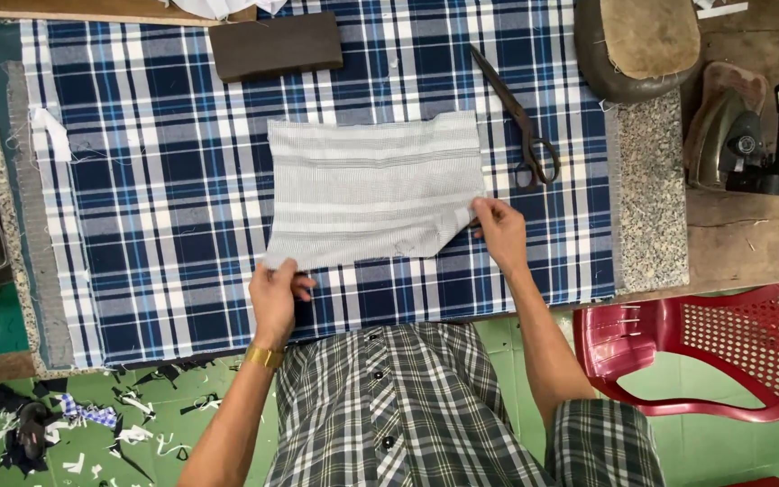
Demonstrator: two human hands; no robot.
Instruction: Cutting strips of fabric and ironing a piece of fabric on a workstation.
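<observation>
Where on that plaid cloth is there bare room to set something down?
Left of the grey striped fabric piece, the plaid cloth lies bare out to its left edge. The right side is crowded: scissors near the right hand. A brown block sits at the top edge.

Packages: none were in view.
Labels: none could be made out on any item.
Signs: none were visible.
Screens: none were visible.
</observation>
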